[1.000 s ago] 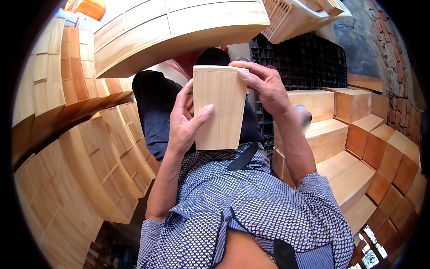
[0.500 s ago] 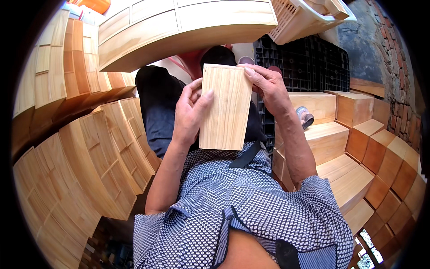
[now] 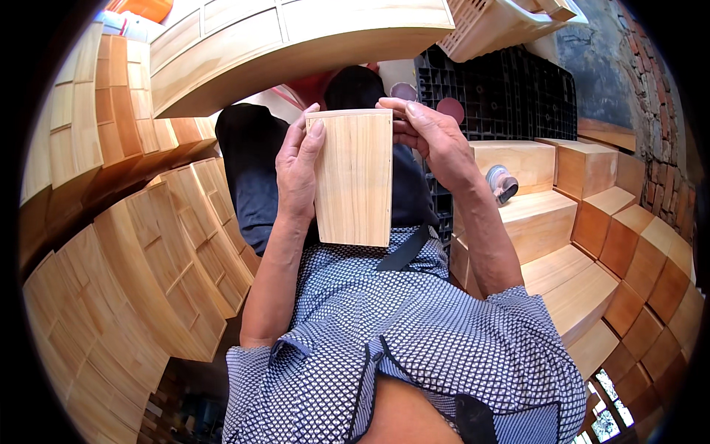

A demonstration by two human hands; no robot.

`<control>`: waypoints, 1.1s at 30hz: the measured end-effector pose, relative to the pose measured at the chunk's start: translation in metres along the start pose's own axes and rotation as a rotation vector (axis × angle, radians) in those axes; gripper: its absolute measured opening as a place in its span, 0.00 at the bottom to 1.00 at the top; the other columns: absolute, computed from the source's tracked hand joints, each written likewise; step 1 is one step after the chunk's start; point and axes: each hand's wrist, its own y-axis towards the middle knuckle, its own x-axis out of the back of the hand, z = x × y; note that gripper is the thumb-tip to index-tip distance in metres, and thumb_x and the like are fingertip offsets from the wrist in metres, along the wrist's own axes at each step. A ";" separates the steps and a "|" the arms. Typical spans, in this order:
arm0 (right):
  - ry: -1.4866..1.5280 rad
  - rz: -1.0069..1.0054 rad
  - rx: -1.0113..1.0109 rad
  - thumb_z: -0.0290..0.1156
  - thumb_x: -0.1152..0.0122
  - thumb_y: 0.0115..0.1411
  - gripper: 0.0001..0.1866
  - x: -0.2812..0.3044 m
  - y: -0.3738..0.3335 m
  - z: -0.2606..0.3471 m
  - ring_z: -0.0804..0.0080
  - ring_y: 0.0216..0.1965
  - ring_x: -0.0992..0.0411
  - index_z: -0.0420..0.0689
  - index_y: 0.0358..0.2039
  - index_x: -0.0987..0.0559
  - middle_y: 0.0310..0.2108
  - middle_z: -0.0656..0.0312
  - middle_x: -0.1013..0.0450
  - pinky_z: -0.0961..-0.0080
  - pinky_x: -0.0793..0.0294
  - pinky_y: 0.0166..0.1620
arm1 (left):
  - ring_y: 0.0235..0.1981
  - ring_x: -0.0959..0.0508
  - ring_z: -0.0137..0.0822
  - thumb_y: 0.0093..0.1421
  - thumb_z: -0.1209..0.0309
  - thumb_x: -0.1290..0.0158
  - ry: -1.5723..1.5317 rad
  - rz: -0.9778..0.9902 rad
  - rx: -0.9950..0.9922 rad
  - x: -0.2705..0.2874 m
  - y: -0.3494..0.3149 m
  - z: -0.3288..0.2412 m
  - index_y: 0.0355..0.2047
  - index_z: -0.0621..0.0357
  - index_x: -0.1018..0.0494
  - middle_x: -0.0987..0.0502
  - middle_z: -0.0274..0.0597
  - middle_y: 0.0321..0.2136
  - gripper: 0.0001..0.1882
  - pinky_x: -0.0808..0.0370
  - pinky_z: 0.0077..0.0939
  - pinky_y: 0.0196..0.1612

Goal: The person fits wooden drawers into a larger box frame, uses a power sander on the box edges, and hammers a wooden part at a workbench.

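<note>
A small pale wooden drawer [image 3: 353,181], its flat face toward me, is held upright over my lap. Along its upper end runs a thin strip, and small dots line its right edge. My left hand [image 3: 299,166] grips the left edge near the top, thumb on the face and fingers behind. At the upper right corner is my right hand [image 3: 429,137], its fingers curled against the edge and its thumb raised off the face. The drawer's inner side is hidden from me.
A long wooden cabinet [image 3: 318,55] stands ahead. Rows of wooden cabinets [image 3: 166,248] fill the left. Stacked wooden boxes [image 3: 536,222] rise on the right, with a roll of tape [image 3: 502,185] on one. A black plastic pallet [image 3: 510,96] and a white basket [image 3: 495,29] are beyond.
The drawer has shifted slightly left with my left hand and stands straighter. My right thumb has come off its face, while the fingers stay at the corner.
</note>
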 end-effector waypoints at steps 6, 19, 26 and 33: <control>-0.128 -0.005 0.150 0.37 0.53 0.78 0.23 -0.003 -0.004 -0.002 0.70 0.58 0.26 0.36 0.65 0.27 0.59 0.53 0.24 0.75 0.29 0.63 | 0.56 0.23 0.29 0.72 0.58 0.44 0.022 -0.008 -0.104 -0.004 -0.007 -0.003 0.68 0.63 0.34 0.22 0.44 0.55 0.31 0.28 0.27 0.62; -0.304 0.012 0.319 0.34 0.43 0.74 0.25 -0.008 -0.014 0.003 0.73 0.54 0.25 0.34 0.67 0.31 0.53 0.54 0.22 0.76 0.25 0.58 | 0.56 0.24 0.33 0.70 0.62 0.41 0.082 0.011 -0.202 -0.009 -0.018 -0.007 0.69 0.60 0.35 0.23 0.47 0.56 0.31 0.29 0.32 0.63; -0.600 0.070 0.395 0.30 0.47 0.74 0.20 -0.005 -0.005 0.001 0.66 0.57 0.25 0.36 0.63 0.26 0.59 0.51 0.26 0.73 0.29 0.62 | 0.58 0.26 0.35 0.63 0.57 0.36 0.087 0.062 -0.001 0.010 -0.009 -0.009 0.66 0.62 0.34 0.26 0.45 0.57 0.36 0.30 0.30 0.63; -0.364 -0.687 0.478 0.31 0.40 0.72 0.17 0.041 0.045 0.037 0.77 0.48 0.24 0.32 0.55 0.21 0.46 0.59 0.20 0.79 0.25 0.53 | 0.51 0.19 0.43 0.71 0.43 0.52 -0.193 -0.070 -0.072 0.059 -0.031 -0.053 0.68 0.60 0.36 0.22 0.55 0.55 0.37 0.17 0.41 0.54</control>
